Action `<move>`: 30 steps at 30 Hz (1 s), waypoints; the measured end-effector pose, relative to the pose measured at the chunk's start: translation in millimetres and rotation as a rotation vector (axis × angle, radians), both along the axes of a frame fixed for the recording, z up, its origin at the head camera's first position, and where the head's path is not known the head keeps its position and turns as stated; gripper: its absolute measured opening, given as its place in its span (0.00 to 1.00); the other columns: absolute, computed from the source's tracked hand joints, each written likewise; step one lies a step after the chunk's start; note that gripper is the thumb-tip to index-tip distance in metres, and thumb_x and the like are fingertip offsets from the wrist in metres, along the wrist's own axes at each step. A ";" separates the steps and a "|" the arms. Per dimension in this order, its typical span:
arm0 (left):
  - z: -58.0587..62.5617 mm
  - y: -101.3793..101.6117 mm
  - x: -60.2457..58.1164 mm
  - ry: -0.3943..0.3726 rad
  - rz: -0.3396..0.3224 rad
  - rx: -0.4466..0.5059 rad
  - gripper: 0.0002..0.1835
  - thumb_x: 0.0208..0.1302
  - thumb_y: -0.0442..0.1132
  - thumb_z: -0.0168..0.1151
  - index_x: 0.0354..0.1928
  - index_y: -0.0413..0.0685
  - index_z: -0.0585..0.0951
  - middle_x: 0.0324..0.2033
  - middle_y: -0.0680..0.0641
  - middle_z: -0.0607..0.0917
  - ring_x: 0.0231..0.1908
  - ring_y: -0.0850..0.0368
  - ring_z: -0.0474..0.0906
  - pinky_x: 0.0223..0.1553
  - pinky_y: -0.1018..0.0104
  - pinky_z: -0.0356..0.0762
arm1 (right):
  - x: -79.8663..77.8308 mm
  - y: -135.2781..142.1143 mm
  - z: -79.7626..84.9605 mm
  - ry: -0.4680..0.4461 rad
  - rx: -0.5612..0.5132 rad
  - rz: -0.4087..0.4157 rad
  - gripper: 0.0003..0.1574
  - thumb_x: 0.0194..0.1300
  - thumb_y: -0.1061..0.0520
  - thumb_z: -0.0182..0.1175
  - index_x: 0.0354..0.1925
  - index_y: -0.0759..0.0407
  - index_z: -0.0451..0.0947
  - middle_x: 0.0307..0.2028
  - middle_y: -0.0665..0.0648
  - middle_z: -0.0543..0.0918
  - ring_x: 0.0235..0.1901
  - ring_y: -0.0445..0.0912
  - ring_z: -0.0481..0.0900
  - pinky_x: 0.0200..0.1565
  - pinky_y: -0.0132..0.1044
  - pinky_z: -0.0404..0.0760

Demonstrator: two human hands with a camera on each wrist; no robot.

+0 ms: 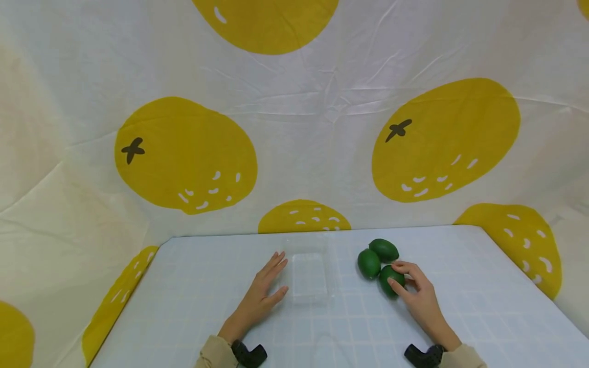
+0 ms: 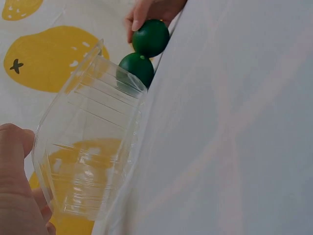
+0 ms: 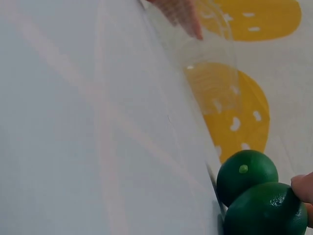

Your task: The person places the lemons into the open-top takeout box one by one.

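A clear plastic container [image 1: 329, 271] sits on the table, its ribbed wall [image 2: 93, 112] filling much of the left wrist view. My left hand [image 1: 258, 296] lies at its left side, fingers nearly straight and fingertips right at the rim. To the right of the container, my right hand [image 1: 417, 296] grips the nearest of three dark green limes [image 1: 385, 290] between thumb and fingers. That lime [image 3: 264, 213] looks glossy in the right wrist view. Just beyond it are a second lime [image 1: 369, 263] and a third lime [image 1: 383, 249], grouped close together.
A pale checked cloth [image 1: 349, 327] covers the table. Behind it rises a white backdrop [image 1: 313, 153] printed with big yellow fruit, which also runs along both sides. Black wrist straps [image 1: 248, 354] show below the beige sleeves [image 1: 216, 352].
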State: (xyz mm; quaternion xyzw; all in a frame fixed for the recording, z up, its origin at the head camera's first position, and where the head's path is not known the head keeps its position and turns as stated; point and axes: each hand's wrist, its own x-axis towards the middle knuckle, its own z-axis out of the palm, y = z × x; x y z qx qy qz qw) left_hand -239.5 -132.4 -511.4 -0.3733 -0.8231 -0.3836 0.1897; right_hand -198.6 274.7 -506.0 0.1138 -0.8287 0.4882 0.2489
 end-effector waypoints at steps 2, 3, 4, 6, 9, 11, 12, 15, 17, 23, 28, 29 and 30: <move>0.6 -0.4 0.6 -0.005 0.005 -0.006 0.32 0.67 0.40 0.61 0.71 0.36 0.66 0.73 0.40 0.63 0.73 0.39 0.54 0.73 0.60 0.48 | 0.6 -1.8 -0.8 0.013 0.025 0.003 0.24 0.58 0.68 0.70 0.54 0.60 0.80 0.57 0.61 0.77 0.59 0.30 0.69 0.48 0.19 0.71; 0.9 -0.6 0.8 -0.008 0.008 -0.010 0.32 0.68 0.40 0.61 0.71 0.36 0.66 0.73 0.40 0.62 0.73 0.39 0.53 0.73 0.59 0.48 | 0.7 -2.4 -1.6 0.021 0.037 0.006 0.26 0.56 0.69 0.71 0.54 0.60 0.80 0.57 0.62 0.76 0.59 0.30 0.68 0.47 0.18 0.72; 1.1 -0.7 0.9 -0.008 0.010 -0.013 0.32 0.68 0.40 0.61 0.71 0.37 0.66 0.73 0.40 0.62 0.73 0.39 0.53 0.73 0.58 0.49 | 1.0 -3.1 -2.2 0.025 0.049 0.008 0.28 0.55 0.69 0.72 0.55 0.59 0.79 0.58 0.63 0.76 0.59 0.29 0.68 0.47 0.18 0.72; 1.6 -0.8 1.0 -0.007 0.011 -0.015 0.32 0.68 0.40 0.62 0.71 0.36 0.66 0.73 0.40 0.62 0.73 0.39 0.54 0.73 0.57 0.50 | 1.6 -4.3 -2.5 0.031 0.071 0.014 0.32 0.52 0.69 0.73 0.56 0.59 0.79 0.59 0.64 0.76 0.59 0.29 0.68 0.45 0.19 0.74; 1.4 -0.9 0.8 -0.006 0.012 -0.012 0.33 0.67 0.40 0.62 0.71 0.36 0.66 0.73 0.39 0.62 0.73 0.40 0.54 0.73 0.58 0.50 | 3.2 -5.6 -1.6 0.024 0.099 0.020 0.36 0.51 0.68 0.75 0.59 0.59 0.78 0.60 0.63 0.75 0.58 0.28 0.68 0.43 0.20 0.75; 0.9 -0.6 0.2 -0.004 0.005 -0.005 0.33 0.67 0.39 0.62 0.71 0.36 0.66 0.73 0.39 0.63 0.73 0.39 0.54 0.73 0.59 0.49 | 4.8 -6.1 0.7 0.010 0.115 0.016 0.36 0.51 0.66 0.75 0.60 0.59 0.77 0.61 0.62 0.75 0.58 0.26 0.67 0.42 0.21 0.76; 0.5 -0.5 0.0 -0.004 0.002 -0.003 0.33 0.67 0.39 0.62 0.71 0.37 0.66 0.73 0.39 0.62 0.73 0.40 0.54 0.73 0.60 0.49 | 5.5 -6.3 1.8 0.005 0.117 0.017 0.37 0.52 0.66 0.75 0.60 0.59 0.77 0.62 0.62 0.75 0.58 0.26 0.67 0.42 0.21 0.76; -0.6 0.0 -0.7 0.001 -0.004 0.005 0.33 0.67 0.39 0.61 0.71 0.37 0.66 0.73 0.38 0.63 0.73 0.39 0.54 0.73 0.62 0.47 | 7.4 -6.8 4.9 -0.001 0.120 0.026 0.37 0.54 0.64 0.75 0.62 0.60 0.76 0.63 0.62 0.74 0.59 0.25 0.66 0.42 0.21 0.76; -1.0 0.3 -1.0 0.004 -0.005 0.006 0.32 0.67 0.38 0.61 0.71 0.37 0.66 0.73 0.38 0.63 0.73 0.39 0.54 0.73 0.63 0.47 | 7.6 -6.3 4.4 0.007 0.122 0.040 0.38 0.53 0.64 0.75 0.63 0.61 0.75 0.64 0.63 0.74 0.61 0.25 0.65 0.43 0.20 0.75; 0.0 0.6 0.1 0.007 0.003 0.000 0.32 0.67 0.39 0.61 0.71 0.36 0.66 0.73 0.38 0.63 0.73 0.38 0.54 0.73 0.61 0.48 | 4.7 -3.4 -0.8 0.081 0.190 0.076 0.44 0.48 0.65 0.77 0.64 0.60 0.74 0.64 0.63 0.74 0.63 0.27 0.63 0.45 0.18 0.72; -0.1 0.0 0.3 0.011 0.002 -0.001 0.32 0.67 0.39 0.61 0.71 0.36 0.66 0.73 0.38 0.63 0.73 0.38 0.55 0.73 0.61 0.49 | 3.9 -5.3 0.3 0.155 0.221 0.089 0.46 0.42 0.65 0.80 0.62 0.60 0.76 0.60 0.60 0.76 0.60 0.30 0.68 0.43 0.19 0.72; -0.1 -0.2 0.3 0.010 0.002 -0.001 0.32 0.67 0.39 0.61 0.71 0.36 0.66 0.73 0.38 0.63 0.73 0.38 0.55 0.73 0.61 0.49 | 3.7 -5.8 0.6 0.161 0.217 0.081 0.46 0.41 0.64 0.81 0.61 0.60 0.76 0.59 0.59 0.77 0.58 0.30 0.68 0.42 0.19 0.72; -0.2 -0.3 0.2 0.011 0.003 -0.002 0.32 0.67 0.39 0.61 0.71 0.36 0.66 0.73 0.38 0.63 0.73 0.38 0.55 0.73 0.60 0.49 | 3.4 -6.1 0.4 0.170 0.214 0.076 0.46 0.40 0.64 0.81 0.60 0.60 0.77 0.58 0.59 0.77 0.58 0.31 0.69 0.42 0.19 0.72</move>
